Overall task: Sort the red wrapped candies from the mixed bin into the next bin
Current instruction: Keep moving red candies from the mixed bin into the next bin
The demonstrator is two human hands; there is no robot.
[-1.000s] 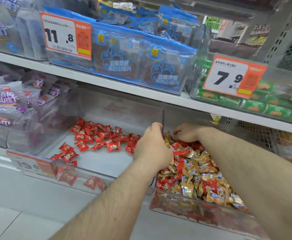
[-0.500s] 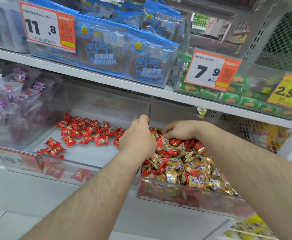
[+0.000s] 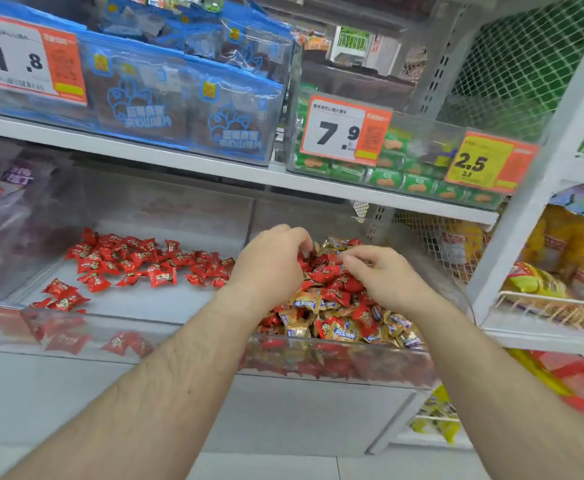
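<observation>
At the far left of the lower shelf, purple snack bags lie blurred behind clear plastic. Next along, the clear bin for sorted candy holds only red wrapped candies, spread in a loose band along its back half, with a few strays near its front left corner. Above it, on the upper shelf, stand blue snack packs behind an orange-and-white 11.8 price tag.

The left hand reaches over the divider into the back left of the mixed bin, fingers curled down into the pile; whether they pinch a candy cannot be told. The right hand lies just beside it over the heap of red and gold candies, fingers bent toward the left hand, fingertips among the wrappers, its grasp likewise unclear.

Above the mixed bin hang a 7.9 price tag and a yellow 2.5 price tag before green biscuit packs. Farthest right, yellow packets sit in a wire basket.
</observation>
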